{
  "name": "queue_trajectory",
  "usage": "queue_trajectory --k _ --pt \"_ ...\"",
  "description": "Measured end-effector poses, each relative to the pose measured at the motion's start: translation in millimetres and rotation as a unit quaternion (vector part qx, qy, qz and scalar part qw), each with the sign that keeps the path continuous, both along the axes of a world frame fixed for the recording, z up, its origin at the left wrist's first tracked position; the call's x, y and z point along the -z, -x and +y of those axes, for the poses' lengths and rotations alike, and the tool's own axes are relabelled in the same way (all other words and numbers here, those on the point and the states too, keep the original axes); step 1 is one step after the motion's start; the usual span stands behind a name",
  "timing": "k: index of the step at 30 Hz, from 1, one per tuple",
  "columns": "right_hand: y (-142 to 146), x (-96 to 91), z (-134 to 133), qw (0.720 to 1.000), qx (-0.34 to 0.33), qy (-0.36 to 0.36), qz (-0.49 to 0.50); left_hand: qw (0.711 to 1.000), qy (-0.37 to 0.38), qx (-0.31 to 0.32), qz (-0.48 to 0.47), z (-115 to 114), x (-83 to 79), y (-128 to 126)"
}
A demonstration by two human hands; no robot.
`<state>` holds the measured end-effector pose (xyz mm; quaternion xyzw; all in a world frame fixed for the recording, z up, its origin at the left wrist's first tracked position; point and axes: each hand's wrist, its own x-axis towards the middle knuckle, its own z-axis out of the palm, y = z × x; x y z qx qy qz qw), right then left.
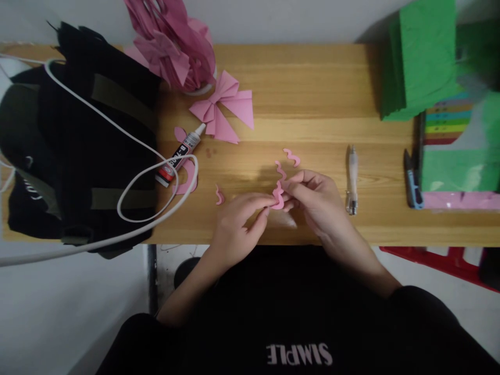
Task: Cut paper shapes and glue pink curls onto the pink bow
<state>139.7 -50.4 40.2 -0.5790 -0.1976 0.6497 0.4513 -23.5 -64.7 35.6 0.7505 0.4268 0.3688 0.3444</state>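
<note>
My left hand (pixel 238 221) and my right hand (pixel 316 200) meet over the front of the wooden table (pixel 304 94), both pinching a small curly pink paper piece (pixel 278 197) between fingertips. Just beyond them lie two more pink curls (pixel 280 169) (pixel 292 157), and another pink curl (pixel 219 195) lies left of my left hand. A folded pink paper bow (pixel 224 107) rests farther back, with a glue tube (pixel 180 154) beside it.
A black bag (pixel 74 151) with a white cable (pixel 156 198) fills the table's left side. Pink folded paper (pixel 172 41) stands at the back. A craft knife (pixel 352 179) lies right of my hands. Green sheets (pixel 422 57) and coloured paper packs (pixel 453 156) sit at the right.
</note>
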Motion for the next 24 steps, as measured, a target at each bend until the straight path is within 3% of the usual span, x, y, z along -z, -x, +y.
queue_trajectory --k 5,24 --pt "0.1 1.8 -0.5 1.0 0.015 -0.008 0.001 1.0 0.015 0.002 -0.02 -0.8 -0.9 0.9" --pt "0.2 0.1 -1.6 1.0 -0.026 -0.004 0.013 0.999 0.003 -0.002 -0.034 -0.7 2.6 0.3"
